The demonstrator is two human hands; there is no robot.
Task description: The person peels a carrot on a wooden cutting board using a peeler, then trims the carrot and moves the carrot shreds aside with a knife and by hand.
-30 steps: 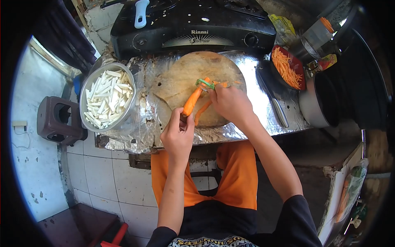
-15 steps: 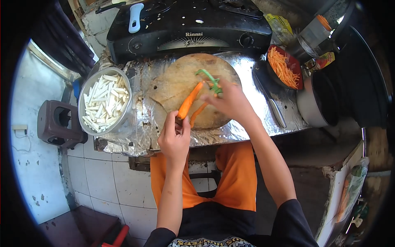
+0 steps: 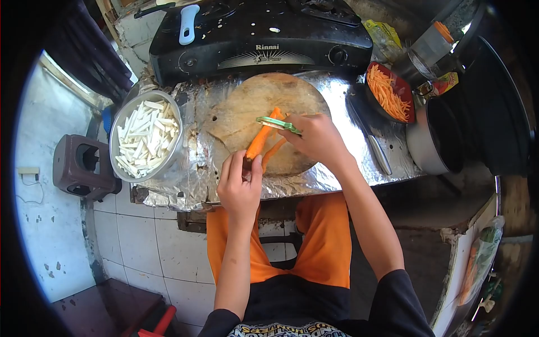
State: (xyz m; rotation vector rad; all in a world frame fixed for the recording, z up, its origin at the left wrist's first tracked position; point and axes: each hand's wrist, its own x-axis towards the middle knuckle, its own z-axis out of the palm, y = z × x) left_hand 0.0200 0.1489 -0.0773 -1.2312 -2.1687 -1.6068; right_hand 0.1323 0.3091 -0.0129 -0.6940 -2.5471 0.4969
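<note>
An orange carrot (image 3: 259,140) slants upward over the round wooden chopping board (image 3: 236,115), its stem end pinched in my left hand (image 3: 240,182). My right hand (image 3: 319,137) is closed around a green peeler (image 3: 275,122), whose head lies across the upper part of the carrot. Strips of carrot peel (image 3: 273,151) rest on the board beneath and to the right of the carrot. My right fingers partly hide the peeler's handle.
A bowl of white cut sticks (image 3: 147,137) stands left of the board. To the right lie a knife (image 3: 377,149), a red bowl of shredded carrot (image 3: 387,95) and a pot (image 3: 429,140). Behind is a black gas stove (image 3: 264,33) with a light-blue handled tool (image 3: 188,25).
My right hand has brought the peeler from a blurred, upright position beside the carrot to lie across its upper part. My left hand keeps its grip; the view has shifted slightly.
</note>
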